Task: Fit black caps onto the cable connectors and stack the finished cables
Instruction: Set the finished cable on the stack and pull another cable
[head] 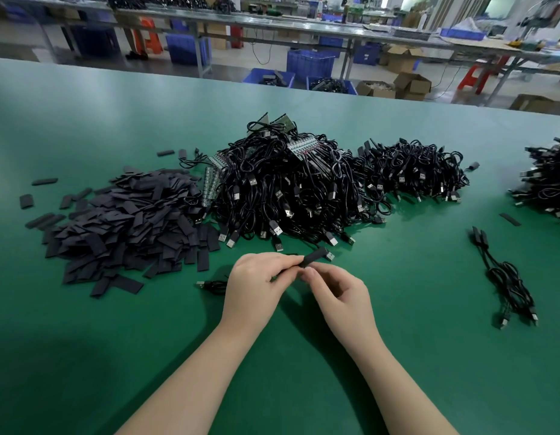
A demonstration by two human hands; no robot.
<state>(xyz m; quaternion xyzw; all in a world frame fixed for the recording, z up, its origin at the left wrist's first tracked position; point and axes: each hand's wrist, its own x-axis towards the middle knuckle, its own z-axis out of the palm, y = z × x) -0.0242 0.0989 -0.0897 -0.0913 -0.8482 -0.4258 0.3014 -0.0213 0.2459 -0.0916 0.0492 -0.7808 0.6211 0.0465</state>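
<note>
A: Head view first: nearest us, our left hand (pixel 256 284) and right hand (pixel 338 288) meet over the green table (pixel 303 356). Both have their fingers curled, pinching one black cap (pixel 313 258) between them, probably so we can slide it onto a connector. The connector itself is hidden by our fingers.

B: Yeah, and that cable's tail (pixel 212 284) lies left of our wrist. A few finished cables (pixel 507 277) sit off to the right, likely kept apart so they don't get mixed up.

A: Further out, the loose caps pile (pixel 125 224) is by our left hand, easy to grab from. The big uncapped cable heap (pixel 291 189) sits behind it.
</note>
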